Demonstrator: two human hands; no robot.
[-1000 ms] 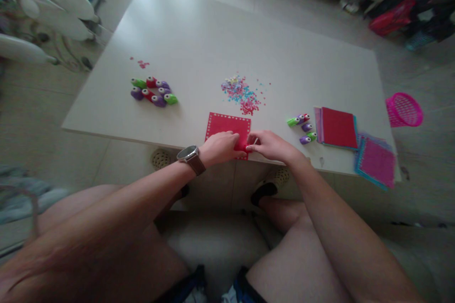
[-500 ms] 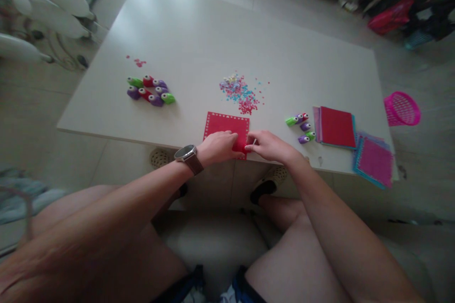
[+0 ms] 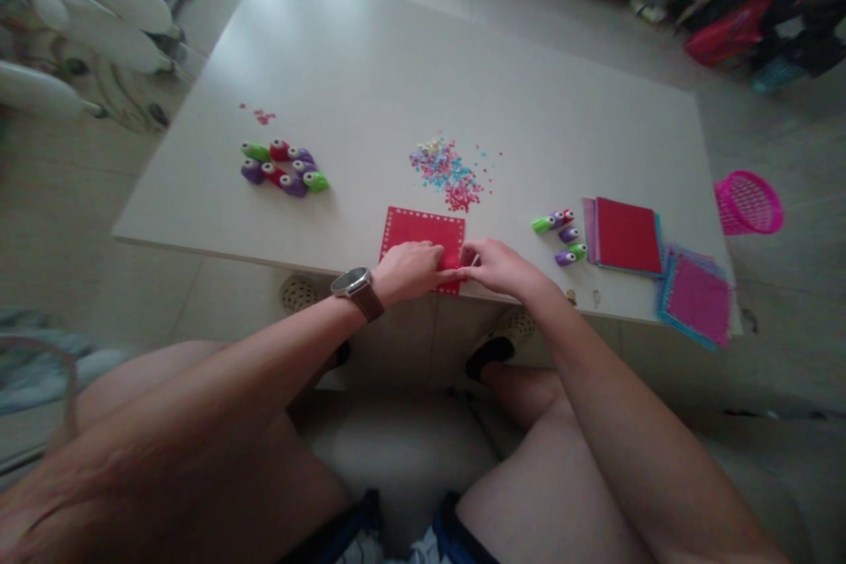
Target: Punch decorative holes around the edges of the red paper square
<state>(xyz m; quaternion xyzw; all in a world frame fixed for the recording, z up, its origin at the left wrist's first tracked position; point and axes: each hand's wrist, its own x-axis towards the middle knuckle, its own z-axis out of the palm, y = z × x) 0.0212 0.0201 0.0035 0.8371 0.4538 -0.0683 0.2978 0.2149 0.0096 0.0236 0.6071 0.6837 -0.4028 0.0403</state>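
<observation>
A red square sheet (image 3: 416,227), with a row of small pale cut-out marks along its visible edges, lies at the table's near edge. My left hand (image 3: 415,269) rests on its lower part, fingers stretched out and thumb apart, hiding some of it. At the sheet's right edge, my right hand (image 3: 490,266) is closed in a pinch. A thin white bit shows between its fingers, too small to name. Just beyond the sheet lies a scatter of pink, blue, lilac and cream confetti (image 3: 446,172).
Several purple, red and green pieces with eye-like discs (image 3: 284,167) sit at left; a smaller group (image 3: 561,236) sits at right. Right of these are a stack of coloured squares (image 3: 627,235) and a pile with marked edges (image 3: 697,300). A pink basket (image 3: 749,203) stands beyond the table.
My left hand has shifted slightly right, its thumb now nearer my right fingertips. My right hand has moved up a little and stays pinched at the sheet's right edge.
</observation>
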